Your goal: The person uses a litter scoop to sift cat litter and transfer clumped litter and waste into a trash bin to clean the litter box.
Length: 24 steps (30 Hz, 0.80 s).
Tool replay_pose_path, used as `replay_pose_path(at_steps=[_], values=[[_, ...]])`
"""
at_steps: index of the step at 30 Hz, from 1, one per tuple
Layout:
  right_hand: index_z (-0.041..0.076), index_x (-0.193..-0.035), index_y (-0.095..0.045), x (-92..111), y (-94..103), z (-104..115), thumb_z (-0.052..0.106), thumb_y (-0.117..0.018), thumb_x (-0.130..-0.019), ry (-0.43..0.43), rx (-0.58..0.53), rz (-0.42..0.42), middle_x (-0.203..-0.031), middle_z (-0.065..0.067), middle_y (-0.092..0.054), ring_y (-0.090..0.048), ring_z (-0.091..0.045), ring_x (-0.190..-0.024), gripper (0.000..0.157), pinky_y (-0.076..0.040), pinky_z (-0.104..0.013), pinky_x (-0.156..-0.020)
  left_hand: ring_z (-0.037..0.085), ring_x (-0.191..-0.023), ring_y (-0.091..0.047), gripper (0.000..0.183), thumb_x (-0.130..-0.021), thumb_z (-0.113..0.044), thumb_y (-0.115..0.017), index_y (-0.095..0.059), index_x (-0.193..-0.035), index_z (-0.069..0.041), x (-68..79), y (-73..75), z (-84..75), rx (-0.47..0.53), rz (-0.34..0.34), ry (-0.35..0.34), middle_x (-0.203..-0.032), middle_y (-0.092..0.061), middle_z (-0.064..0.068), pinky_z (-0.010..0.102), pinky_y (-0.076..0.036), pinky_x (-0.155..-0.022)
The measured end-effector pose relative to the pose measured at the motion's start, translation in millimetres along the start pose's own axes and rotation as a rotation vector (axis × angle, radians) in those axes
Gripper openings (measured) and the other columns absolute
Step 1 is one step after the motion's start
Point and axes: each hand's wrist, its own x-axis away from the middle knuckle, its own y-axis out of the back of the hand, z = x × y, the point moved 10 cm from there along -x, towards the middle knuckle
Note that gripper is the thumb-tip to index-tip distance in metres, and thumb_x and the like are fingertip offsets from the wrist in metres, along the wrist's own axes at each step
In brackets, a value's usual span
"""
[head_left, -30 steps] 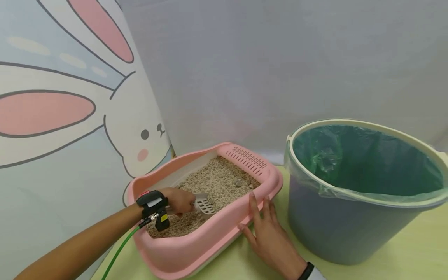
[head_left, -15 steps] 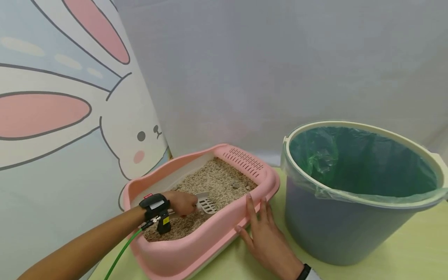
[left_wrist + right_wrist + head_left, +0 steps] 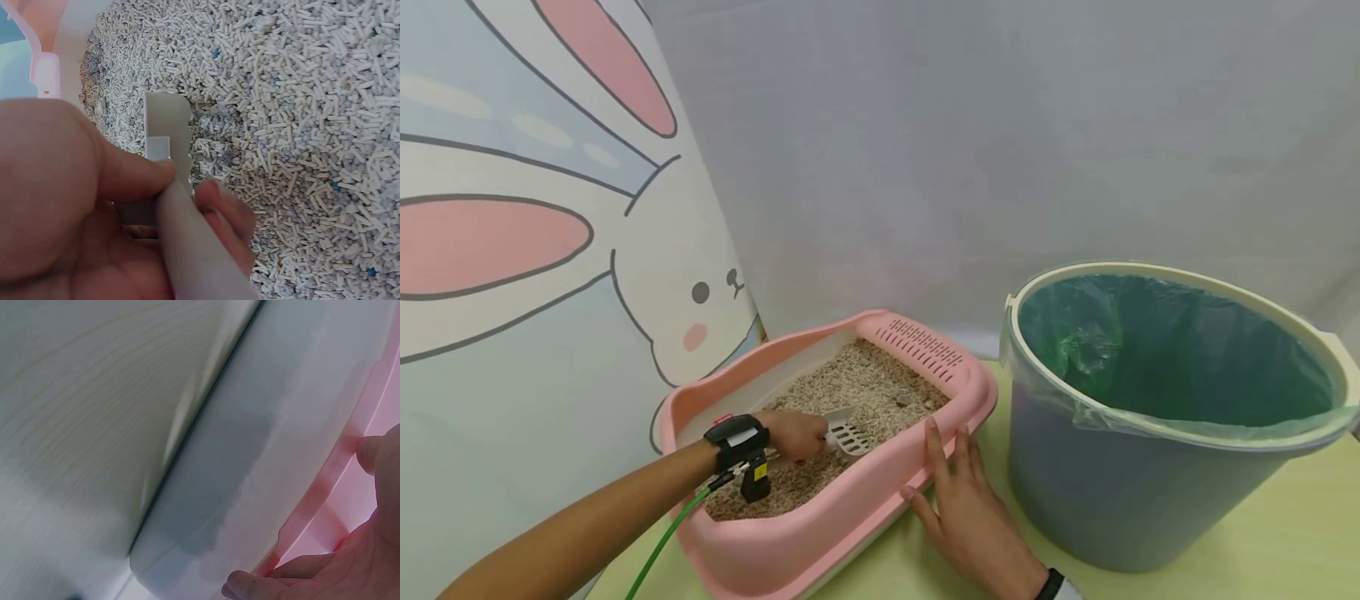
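In the head view my left hand (image 3: 797,435) grips the handle of a pale slotted litter scoop (image 3: 850,437) inside a pink litter box (image 3: 820,500). Tan pellet litter (image 3: 861,375) fills the box, with small greyish clumps (image 3: 904,398) towards its right side. The left wrist view has the thumb on top of the scoop's handle (image 3: 194,244) and fingers curled round it; the blade lies on the litter, part of it behind the hand. My right hand (image 3: 976,521) rests against the box's near right side, fingers extended, touching the pink edge (image 3: 319,494).
A tall grey-blue bin (image 3: 1097,483) with a clear liner (image 3: 1086,342) stands right of the box, close to my right hand. Behind are a grey curtain (image 3: 962,167) and a rabbit-print panel (image 3: 662,250). A green cable (image 3: 658,550) trails from the left wrist.
My left hand has moved the scoop a little to the right through the box. The right hand keeps its place on the box's side. The whole head view has shifted slightly.
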Motion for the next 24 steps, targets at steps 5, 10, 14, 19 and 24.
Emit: replay_pose_path(at_steps=[5, 10, 14, 19, 24], values=[[0.016, -0.17, -0.017, 0.5, 1.3, -0.7, 0.052, -0.058, -0.105, -0.003, -0.01, -0.011, -0.165, -0.043, -0.02, -0.028, -0.06, -0.153, 0.085, -0.049, -0.061, -0.109, 0.013, -0.05, -0.014, 0.056, -0.114, -0.015, -0.044, -0.038, -0.058, -0.018, -7.9, 2.4, -5.7, -0.013, 0.006, -0.013, -0.054, -0.025, -0.005, 0.031, -0.026, -0.06], [0.015, -0.169, -0.018, 0.1, 2.1, -0.9, 0.05, -0.06, -0.105, -0.004, -0.025, -0.012, -0.165, -0.044, -0.019, -0.027, -0.06, -0.153, 0.084, -0.047, -0.062, -0.11, 0.012, -0.048, -0.015, 0.058, -0.113, -0.014, -0.045, -0.038, -0.055, -0.018, -13.7, 7.0, -10.1, -0.009, -0.007, -0.015, -0.052, -0.025, -0.005, 0.03, -0.026, -0.057], [0.016, -0.169, -0.019, 0.3, 2.9, -0.6, 0.05, -0.059, -0.105, -0.006, -0.018, -0.019, -0.165, -0.043, -0.02, -0.028, -0.061, -0.152, 0.084, -0.049, -0.062, -0.109, 0.011, -0.048, -0.017, 0.057, -0.113, -0.013, -0.045, -0.038, -0.057, -0.018, -19.4, 7.9, -13.1, 0.013, -0.018, -0.038, -0.053, -0.026, -0.006, 0.029, -0.027, -0.057], [0.016, -0.17, -0.017, 1.5, 2.0, 0.5, 0.052, -0.058, -0.105, 0.002, -0.015, -0.02, -0.166, -0.042, -0.019, -0.028, -0.059, -0.153, 0.085, -0.05, -0.061, -0.107, 0.01, -0.048, -0.019, 0.057, -0.112, -0.012, -0.044, -0.041, -0.056, -0.018, -27.1, 9.3, -19.7, -0.015, -0.032, -0.063, -0.052, -0.029, -0.006, 0.029, -0.029, -0.057], [0.016, -0.17, -0.017, 1.7, 1.9, 0.1, 0.051, -0.058, -0.106, 0.009, -0.02, -0.033, -0.165, -0.043, -0.019, -0.028, -0.06, -0.153, 0.084, -0.05, -0.061, -0.108, 0.011, -0.048, -0.027, 0.054, -0.112, -0.012, -0.043, -0.044, -0.058, -0.016, -38.2, 13.9, -25.1, -0.045, -0.082, -0.071, -0.052, -0.033, -0.005, 0.029, -0.036, -0.063]])
